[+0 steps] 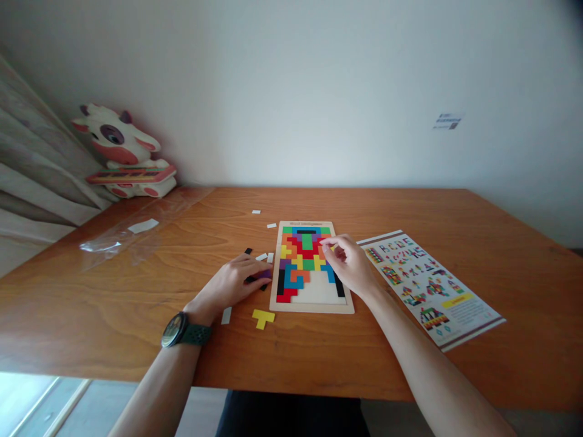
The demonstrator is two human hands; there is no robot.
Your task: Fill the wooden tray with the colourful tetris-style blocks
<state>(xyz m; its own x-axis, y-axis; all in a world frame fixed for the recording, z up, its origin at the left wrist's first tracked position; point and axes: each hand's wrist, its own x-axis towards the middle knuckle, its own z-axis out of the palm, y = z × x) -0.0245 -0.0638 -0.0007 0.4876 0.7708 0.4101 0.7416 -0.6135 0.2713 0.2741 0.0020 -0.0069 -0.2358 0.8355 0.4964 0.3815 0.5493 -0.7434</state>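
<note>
A wooden puzzle tray (273, 297) lies flat, largely filled with coloured block pieces; bare pale wood shows in its lower middle. My left hand (233, 280), with a watch on its wrist, is left of the tray. Its thumb and fingers close around a purple puzzle piece (265, 274), with dark pieces partly hidden beneath. Over the tray's right side, my right hand (348, 262) has thumb and index fingertip together beside red and orange pieces. Whatever lies between those fingertips is too small to make out. A yellow T-shaped piece (263, 318) rests below my left hand.
A printed pattern sheet (430, 288) lies to the right. Several small white pieces, one a white rectangle (226, 315), are scattered left of the tray. Clear plastic wrap (109, 243) and a cow toy with keyboard (127, 155) are at the far left. A wall borders the table's back.
</note>
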